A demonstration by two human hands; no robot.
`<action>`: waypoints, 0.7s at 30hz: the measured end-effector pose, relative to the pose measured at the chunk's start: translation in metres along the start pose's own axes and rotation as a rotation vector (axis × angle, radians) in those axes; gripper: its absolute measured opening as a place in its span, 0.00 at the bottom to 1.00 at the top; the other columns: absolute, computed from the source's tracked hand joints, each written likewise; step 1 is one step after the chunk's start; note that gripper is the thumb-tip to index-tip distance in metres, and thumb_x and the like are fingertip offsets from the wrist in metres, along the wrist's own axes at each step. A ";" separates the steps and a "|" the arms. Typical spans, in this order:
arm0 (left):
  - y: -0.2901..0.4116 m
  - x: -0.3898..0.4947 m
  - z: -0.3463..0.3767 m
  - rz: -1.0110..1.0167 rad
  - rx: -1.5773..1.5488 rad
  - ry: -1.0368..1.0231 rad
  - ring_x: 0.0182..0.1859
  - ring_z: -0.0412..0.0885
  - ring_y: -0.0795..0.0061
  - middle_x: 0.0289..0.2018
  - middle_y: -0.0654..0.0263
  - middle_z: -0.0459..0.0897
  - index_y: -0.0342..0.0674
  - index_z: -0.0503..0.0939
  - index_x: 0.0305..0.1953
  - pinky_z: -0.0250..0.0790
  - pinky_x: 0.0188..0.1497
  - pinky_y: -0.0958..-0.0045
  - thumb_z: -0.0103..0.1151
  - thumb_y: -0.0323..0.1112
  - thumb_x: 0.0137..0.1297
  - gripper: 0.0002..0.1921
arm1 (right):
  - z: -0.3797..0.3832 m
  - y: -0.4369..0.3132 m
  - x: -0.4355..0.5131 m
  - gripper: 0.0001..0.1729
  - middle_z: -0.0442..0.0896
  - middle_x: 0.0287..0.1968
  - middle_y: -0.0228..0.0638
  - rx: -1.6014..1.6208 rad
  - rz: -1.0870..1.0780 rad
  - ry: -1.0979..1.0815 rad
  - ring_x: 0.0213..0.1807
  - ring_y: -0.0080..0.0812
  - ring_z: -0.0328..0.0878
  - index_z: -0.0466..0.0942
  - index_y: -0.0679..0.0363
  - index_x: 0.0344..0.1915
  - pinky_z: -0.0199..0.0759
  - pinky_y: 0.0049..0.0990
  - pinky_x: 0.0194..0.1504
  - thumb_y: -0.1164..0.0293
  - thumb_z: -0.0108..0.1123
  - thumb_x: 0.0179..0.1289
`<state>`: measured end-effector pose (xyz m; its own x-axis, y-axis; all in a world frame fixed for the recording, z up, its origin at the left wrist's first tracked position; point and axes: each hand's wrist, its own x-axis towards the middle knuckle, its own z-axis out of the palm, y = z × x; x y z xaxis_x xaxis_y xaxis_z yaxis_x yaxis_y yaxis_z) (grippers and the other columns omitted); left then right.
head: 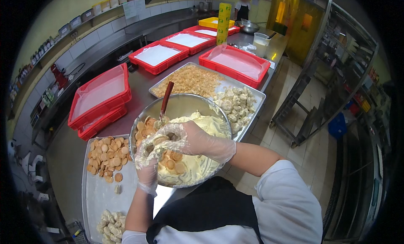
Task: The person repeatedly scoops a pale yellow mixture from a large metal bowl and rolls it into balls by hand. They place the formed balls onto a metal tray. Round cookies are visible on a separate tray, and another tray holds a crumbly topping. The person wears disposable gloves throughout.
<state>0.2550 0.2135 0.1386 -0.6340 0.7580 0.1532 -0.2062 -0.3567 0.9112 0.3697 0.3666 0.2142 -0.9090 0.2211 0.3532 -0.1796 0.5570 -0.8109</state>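
Both hands wear clear plastic gloves smeared with cream and meet over a large metal bowl (183,99). My left hand (148,155) and my right hand (176,138) close around a cream-coated round wafer (161,139), partly hidden by the fingers. Pale yellow cream (202,127) and loose round wafers (173,163) fill the bowl, and a red-handled utensil (166,100) leans in it. On the tray at left (98,193) lie plain wafers (109,154), one coated piece (118,189) and a pile of coated pieces (111,226).
Behind the bowl, a tray (259,97) holds crumbs (191,78) and coated pieces (238,107). Red crates (101,95) with lining stand left and beyond; a yellow box (223,23) stands upright. A rack (315,73) is at right. A person (243,9) stands at the far end.
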 end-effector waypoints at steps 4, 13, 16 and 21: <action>0.022 0.001 0.028 -0.056 -0.250 -0.059 0.53 0.75 0.69 0.53 0.60 0.75 0.35 0.66 0.59 0.69 0.56 0.70 0.53 0.39 0.67 0.23 | 0.000 -0.005 -0.001 0.16 0.83 0.39 0.39 0.062 0.062 -0.064 0.41 0.31 0.79 0.80 0.60 0.44 0.71 0.30 0.46 0.69 0.65 0.55; -0.003 0.021 0.025 -0.296 -0.539 0.077 0.52 0.77 0.66 0.53 0.57 0.75 0.38 0.67 0.58 0.72 0.55 0.64 0.38 0.49 0.73 0.23 | 0.019 0.015 -0.002 0.22 0.75 0.47 0.37 -0.615 -0.329 0.091 0.50 0.45 0.70 0.78 0.49 0.45 0.63 0.43 0.52 0.62 0.66 0.47; 0.001 0.020 0.029 -0.338 -0.719 0.033 0.50 0.77 0.68 0.49 0.60 0.77 0.38 0.70 0.55 0.74 0.53 0.66 0.41 0.46 0.73 0.20 | 0.022 0.014 -0.004 0.19 0.77 0.42 0.37 -0.596 -0.423 0.039 0.47 0.44 0.73 0.79 0.52 0.42 0.66 0.40 0.50 0.62 0.66 0.46; 0.004 0.011 0.029 -0.304 -0.644 -0.040 0.53 0.76 0.64 0.52 0.58 0.75 0.35 0.68 0.57 0.73 0.55 0.64 0.43 0.45 0.73 0.21 | -0.004 0.025 0.012 0.15 0.82 0.37 0.35 -0.502 -0.443 0.261 0.42 0.40 0.79 0.82 0.53 0.38 0.72 0.35 0.47 0.69 0.67 0.46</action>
<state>0.2684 0.2358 0.1551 -0.4528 0.8904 -0.0466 -0.7770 -0.3684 0.5104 0.3554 0.3863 0.1997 -0.6600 0.0377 0.7504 -0.2598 0.9257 -0.2750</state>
